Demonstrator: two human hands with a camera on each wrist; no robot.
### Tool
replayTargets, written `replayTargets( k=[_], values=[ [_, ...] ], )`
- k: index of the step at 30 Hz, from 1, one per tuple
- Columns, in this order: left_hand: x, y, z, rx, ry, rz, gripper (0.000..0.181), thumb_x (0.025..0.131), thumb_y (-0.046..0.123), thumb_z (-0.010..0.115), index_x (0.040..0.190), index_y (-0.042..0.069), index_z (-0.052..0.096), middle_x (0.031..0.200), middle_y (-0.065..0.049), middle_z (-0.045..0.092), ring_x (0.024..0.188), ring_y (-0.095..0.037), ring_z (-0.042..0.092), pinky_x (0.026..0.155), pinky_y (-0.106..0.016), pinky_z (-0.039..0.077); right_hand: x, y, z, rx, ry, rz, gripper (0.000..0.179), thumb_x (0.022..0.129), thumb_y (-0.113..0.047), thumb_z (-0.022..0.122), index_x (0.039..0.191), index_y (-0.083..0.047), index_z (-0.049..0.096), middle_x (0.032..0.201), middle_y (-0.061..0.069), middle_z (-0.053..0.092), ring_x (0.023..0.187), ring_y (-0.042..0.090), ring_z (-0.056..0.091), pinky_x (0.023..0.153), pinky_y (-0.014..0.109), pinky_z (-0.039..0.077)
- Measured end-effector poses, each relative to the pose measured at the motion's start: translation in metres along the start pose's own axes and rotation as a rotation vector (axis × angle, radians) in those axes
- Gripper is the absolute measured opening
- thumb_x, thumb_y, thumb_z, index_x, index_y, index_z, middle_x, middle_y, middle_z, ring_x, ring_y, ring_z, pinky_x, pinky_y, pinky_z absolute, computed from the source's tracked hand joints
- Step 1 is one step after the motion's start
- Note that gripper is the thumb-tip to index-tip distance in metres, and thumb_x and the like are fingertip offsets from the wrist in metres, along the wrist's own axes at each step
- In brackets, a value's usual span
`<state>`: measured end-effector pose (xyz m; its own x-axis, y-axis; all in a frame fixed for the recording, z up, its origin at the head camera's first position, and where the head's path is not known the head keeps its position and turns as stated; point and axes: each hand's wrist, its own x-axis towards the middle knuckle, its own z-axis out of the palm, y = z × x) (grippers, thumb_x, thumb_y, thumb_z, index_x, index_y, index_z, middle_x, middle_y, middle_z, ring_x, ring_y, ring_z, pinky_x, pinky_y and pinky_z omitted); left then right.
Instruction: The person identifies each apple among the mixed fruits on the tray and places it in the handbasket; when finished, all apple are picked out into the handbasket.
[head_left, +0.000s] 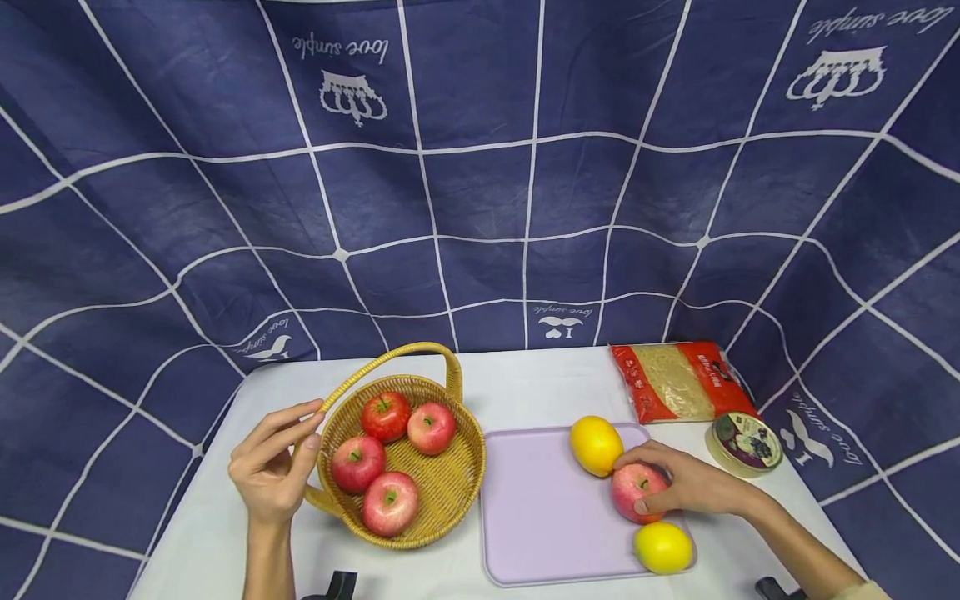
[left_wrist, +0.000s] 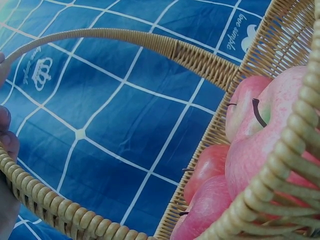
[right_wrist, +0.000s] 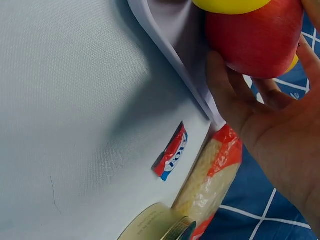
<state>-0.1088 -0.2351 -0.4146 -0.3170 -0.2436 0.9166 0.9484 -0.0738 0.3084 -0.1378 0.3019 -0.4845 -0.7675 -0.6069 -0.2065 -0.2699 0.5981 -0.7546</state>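
My left hand (head_left: 273,462) holds the arched handle (head_left: 390,354) of a round wicker basket (head_left: 442,483), fingers and thumb on its left side. Several red-pink apples (head_left: 390,503) lie in the basket; in the left wrist view, apples (left_wrist: 270,135) show past the rim, and only fingertips appear at the left edge. On the right, my right hand (head_left: 693,482) grips a red apple (head_left: 633,492) over a lilac tray (head_left: 555,508), thumb on the near side. An orange-yellow lemon (head_left: 596,446) lies just behind this apple, and a yellow lemon (head_left: 663,547) in front.
A red bag of pale dry food (head_left: 675,383) lies behind the tray at the back right. A round tin (head_left: 744,443) stands beside it. In the right wrist view, a small red-and-blue wrapper (right_wrist: 172,152) lies near the tray corner. A blue checked cloth (head_left: 480,192) hangs behind the table.
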Motion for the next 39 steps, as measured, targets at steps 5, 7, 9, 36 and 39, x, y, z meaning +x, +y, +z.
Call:
replayTargets(
  k=[5,7,9,36,39],
  values=[
    [0.0,0.0,0.0,-0.004,0.001,0.003,0.013,0.07,-0.025,0.06,0.08,-0.031,0.063,0.096,-0.035,0.07,0.095,-0.032,0.072,0.082,-0.024,0.059,-0.002,-0.002,0.001,0.032,-0.029,0.017,0.051,0.085,-0.032,0.079,0.132,-0.028,0.059,0.124,0.003,0.054,0.105,0.015,0.055,0.088,0.025,0.052],
    [0.0,0.0,-0.001,-0.003,-0.001,0.0,0.012,0.07,-0.025,0.06,0.08,-0.031,0.063,0.096,-0.034,0.07,0.095,-0.032,0.072,0.082,-0.024,0.059,-0.002,-0.001,0.003,0.038,-0.03,0.027,0.051,0.086,-0.032,0.079,0.133,-0.029,0.058,0.124,0.003,0.054,0.106,0.015,0.055,0.088,0.025,0.052],
    [0.0,-0.001,-0.001,0.001,-0.003,-0.004,0.013,0.07,-0.025,0.06,0.08,-0.031,0.063,0.096,-0.034,0.07,0.095,-0.032,0.072,0.082,-0.025,0.059,-0.003,-0.001,0.004,0.042,-0.029,0.029,0.051,0.086,-0.032,0.078,0.133,-0.029,0.058,0.125,0.003,0.054,0.106,0.016,0.055,0.088,0.025,0.052],
    [-0.001,-0.001,-0.002,-0.006,0.0,-0.015,0.014,0.068,-0.026,0.058,0.08,-0.031,0.062,0.096,-0.035,0.07,0.094,-0.032,0.072,0.081,-0.025,0.059,-0.002,-0.002,0.005,0.035,0.032,0.016,0.048,0.085,-0.033,0.078,0.13,-0.03,0.06,0.125,0.001,0.057,0.106,0.013,0.057,0.089,0.025,0.053],
    [-0.001,-0.001,-0.002,-0.008,-0.002,-0.014,0.014,0.068,-0.026,0.058,0.08,-0.031,0.062,0.096,-0.034,0.07,0.094,-0.032,0.072,0.082,-0.025,0.059,-0.003,-0.006,0.004,0.044,0.024,0.027,0.048,0.085,-0.032,0.078,0.13,-0.029,0.06,0.125,0.001,0.057,0.106,0.014,0.056,0.089,0.025,0.053]
  ],
)
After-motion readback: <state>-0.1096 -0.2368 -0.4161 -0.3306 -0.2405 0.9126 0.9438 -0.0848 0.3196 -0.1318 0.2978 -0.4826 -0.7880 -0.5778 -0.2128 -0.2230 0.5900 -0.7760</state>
